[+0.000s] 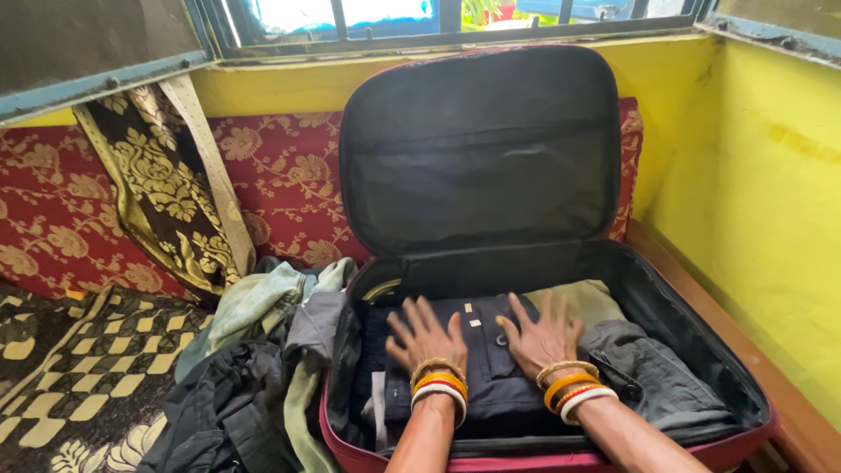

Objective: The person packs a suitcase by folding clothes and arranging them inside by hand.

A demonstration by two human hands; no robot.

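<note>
Head view
Left hand (427, 337): It lies flat, palm down, with the fingers spread apart. It presses on the dark blue folded garment (491, 372) in the suitcase. It grips nothing.
Right hand (545, 333): It lies flat too, with the fingers spread wide. It rests on the same dark blue garment, just beside the left hand. It grips nothing.
Bangles: Both wrists wear gold, orange, red and white bangles (441, 383).
Dark blue garment: It is folded and sits in the middle of the suitcase bottom, under both hands. It has small light tags near the top.
Suitcase (731, 368): It is open and lies in front of the person. It is black inside with a dark red rim. Its lid (480, 144) stands up and leans on the cushion and wall behind.
Other clothes inside: A pale green folded cloth (585, 300) lies behind the right hand. A grey garment (653, 372) lies to the right of the blue one.
Clothes pile (254, 377): Dark and pale green clothes lie in a heap just left of the suitcase, and some hang over its edge.
Cushion (289, 175): It is red with a flower print and runs along the wall.
Black and gold cloth (162, 184): It hangs over the cushion on the left.
Wall (771, 158): It is yellow, with a window (394, 17) above.
</note>
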